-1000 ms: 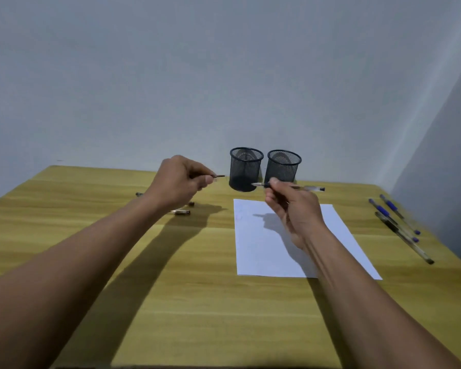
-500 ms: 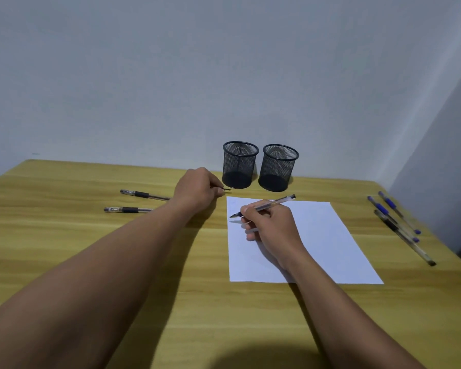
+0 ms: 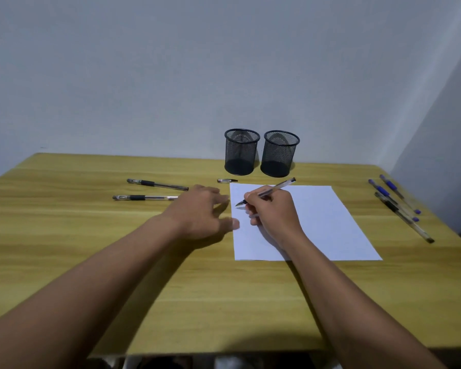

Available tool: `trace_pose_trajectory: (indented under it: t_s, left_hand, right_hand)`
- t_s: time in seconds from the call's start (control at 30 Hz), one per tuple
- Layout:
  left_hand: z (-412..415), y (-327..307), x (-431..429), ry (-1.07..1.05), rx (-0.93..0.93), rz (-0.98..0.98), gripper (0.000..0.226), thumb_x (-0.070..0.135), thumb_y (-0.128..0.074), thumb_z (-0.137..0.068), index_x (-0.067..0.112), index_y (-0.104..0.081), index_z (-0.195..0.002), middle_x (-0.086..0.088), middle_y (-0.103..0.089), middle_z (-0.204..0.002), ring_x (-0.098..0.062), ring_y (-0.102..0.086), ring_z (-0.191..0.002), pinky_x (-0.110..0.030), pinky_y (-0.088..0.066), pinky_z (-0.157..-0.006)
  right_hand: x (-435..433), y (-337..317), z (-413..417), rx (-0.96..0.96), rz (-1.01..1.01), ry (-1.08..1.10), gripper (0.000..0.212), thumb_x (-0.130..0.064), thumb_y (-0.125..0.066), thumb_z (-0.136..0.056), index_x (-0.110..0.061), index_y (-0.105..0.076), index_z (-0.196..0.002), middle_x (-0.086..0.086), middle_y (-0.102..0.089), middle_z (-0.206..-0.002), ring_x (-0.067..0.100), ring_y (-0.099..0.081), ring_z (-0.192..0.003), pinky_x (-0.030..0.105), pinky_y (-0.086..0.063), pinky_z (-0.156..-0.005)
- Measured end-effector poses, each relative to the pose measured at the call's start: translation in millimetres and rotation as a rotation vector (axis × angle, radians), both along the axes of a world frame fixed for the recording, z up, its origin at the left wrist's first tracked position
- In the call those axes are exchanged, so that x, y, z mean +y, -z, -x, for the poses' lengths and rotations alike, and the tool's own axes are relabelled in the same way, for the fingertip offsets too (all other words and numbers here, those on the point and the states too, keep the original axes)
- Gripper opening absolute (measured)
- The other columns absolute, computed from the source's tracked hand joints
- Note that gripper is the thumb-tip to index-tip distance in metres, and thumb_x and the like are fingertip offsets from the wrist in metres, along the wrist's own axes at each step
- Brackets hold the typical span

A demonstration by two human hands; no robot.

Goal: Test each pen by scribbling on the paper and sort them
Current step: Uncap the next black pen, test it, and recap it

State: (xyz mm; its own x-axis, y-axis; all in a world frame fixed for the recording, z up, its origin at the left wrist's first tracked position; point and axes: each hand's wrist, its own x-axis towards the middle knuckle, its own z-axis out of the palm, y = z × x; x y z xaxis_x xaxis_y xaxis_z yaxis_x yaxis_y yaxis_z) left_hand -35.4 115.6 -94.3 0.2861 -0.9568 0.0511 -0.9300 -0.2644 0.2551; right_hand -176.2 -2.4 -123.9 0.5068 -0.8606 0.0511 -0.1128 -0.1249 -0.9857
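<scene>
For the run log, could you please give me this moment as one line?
right hand: holds pen, tip at paper | left hand: open beside paper | cap: on table | mesh cups: empty

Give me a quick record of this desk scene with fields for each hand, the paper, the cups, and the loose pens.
right hand: holds an uncapped pen, tip at the paper's near-left part
left hand: open, empty, beside the paper's left edge
paper: white sheet flat on the table, no clear marks visible
pen cap: lies on the table behind the paper's far-left corner
mesh cups: two, black, upright, side by side, apparently empty
black pens: two, left of the hands
blue pens: group at the right edge, with a darker one
</scene>
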Motion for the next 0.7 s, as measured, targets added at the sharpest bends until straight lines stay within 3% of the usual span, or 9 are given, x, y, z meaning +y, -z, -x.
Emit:
trace_pose_trajectory:
  t_s: [0.07,0.17,0.27,0.43,0.7]
  left_hand:
    - [4.9,2.1,3.7,-0.007,-0.009,-0.056,0.070,0.078,-0.052,-0.073,0.020,-0.066,-0.111,-0.002,-0.061,-0.107,-0.026,-0.056,-0.105,-0.041,-0.049,-0.087]
    - [8.5,0.1,2.9,-0.045,0.006,-0.094,0.077,0.074,-0.056,-0.077,0.023,-0.057,-0.134,-0.005,-0.054,-0.136,-0.027,-0.050,-0.125,-0.043,-0.045,-0.099]
    - [10.4,-2.7,1.2,-0.057,0.000,-0.118,0.082,0.072,-0.057,-0.078,0.026,-0.044,-0.146,-0.002,-0.044,-0.150,-0.025,-0.043,-0.135,-0.042,-0.040,-0.107]
    - [11.0,-2.4,-1.6,-0.062,-0.011,-0.147,0.082,0.071,-0.057,-0.079,0.031,-0.038,-0.149,0.001,-0.040,-0.153,-0.025,-0.040,-0.137,-0.042,-0.039,-0.108]
    - [9.7,-3.9,-6.0,-0.071,0.000,-0.180,0.084,0.071,-0.059,-0.077,0.030,-0.040,-0.148,0.002,-0.040,-0.153,-0.024,-0.040,-0.137,-0.040,-0.039,-0.107]
  right_hand:
    - [1.3,1.4,0.5,0.030,0.034,0.010,0.012,-0.019,-0.067,-0.090,-0.009,-0.073,-0.087,0.011,-0.072,-0.070,0.019,-0.066,-0.062,0.034,-0.056,-0.059]
    - [4.1,3.0,2.7,0.081,0.093,0.029,0.012,-0.022,-0.066,-0.088,-0.010,-0.069,-0.085,0.009,-0.071,-0.067,0.021,-0.065,-0.059,0.033,-0.054,-0.057]
    - [5.8,2.7,3.3,0.069,0.096,0.018,0.014,-0.021,-0.068,-0.090,-0.009,-0.070,-0.084,0.009,-0.071,-0.067,0.021,-0.065,-0.061,0.034,-0.053,-0.058]
    - [5.5,1.2,1.4,0.060,0.074,0.000,0.013,-0.020,-0.070,-0.090,-0.009,-0.070,-0.083,0.011,-0.071,-0.067,0.023,-0.064,-0.060,0.039,-0.053,-0.058]
    - [3.5,-2.8,-0.2,0.043,0.011,-0.028,0.012,-0.015,-0.072,-0.091,-0.005,-0.070,-0.085,0.013,-0.070,-0.067,0.022,-0.062,-0.060,0.032,-0.048,-0.052]
